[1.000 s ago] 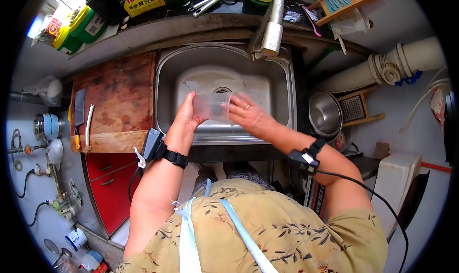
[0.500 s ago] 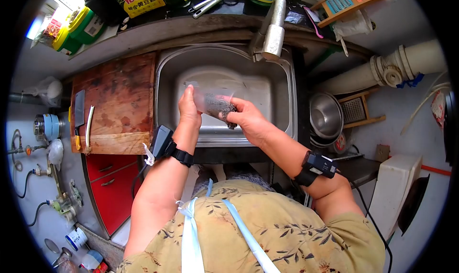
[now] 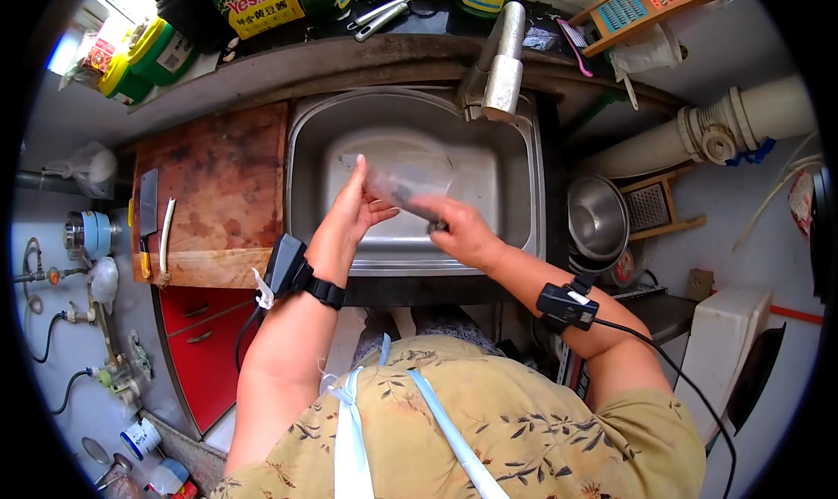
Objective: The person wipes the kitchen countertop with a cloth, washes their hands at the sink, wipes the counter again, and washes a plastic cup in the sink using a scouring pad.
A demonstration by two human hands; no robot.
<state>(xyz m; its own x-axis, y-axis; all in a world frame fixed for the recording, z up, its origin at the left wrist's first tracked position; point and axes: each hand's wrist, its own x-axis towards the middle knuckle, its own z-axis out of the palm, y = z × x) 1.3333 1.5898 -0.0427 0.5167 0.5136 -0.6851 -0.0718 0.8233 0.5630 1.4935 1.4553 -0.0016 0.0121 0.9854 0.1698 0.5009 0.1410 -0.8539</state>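
My right hand (image 3: pixel 470 233) is closed on a clear plastic bag (image 3: pixel 428 178) over the sink (image 3: pixel 511 172). The bag is smeared by motion, and I cannot make out its kind of contents, only that they are dark. A dark end shows just below my right fingers. To its left is my left hand (image 3: pixel 351 206), open, thumb pointing up and fingers apart, close beside the bag. Whether the left fingers touch it I cannot tell.
A faucet (image 3: pixel 503 80) overhangs the sink's back right. On the wooden board (image 3: pixel 223 185) at left lie a kitchen knife (image 3: pixel 147 215) and a pale green stalk (image 3: pixel 166 237). Metal bowls (image 3: pixel 598 213) stand to the right. Bottles and an orange-and-blue grater (image 3: pixel 648 8) line the back ledge.
My left hand has let go of the bag's upper end, and its fingers have spread. My right hand has shifted slightly right and down with the bag, which is now blurred.
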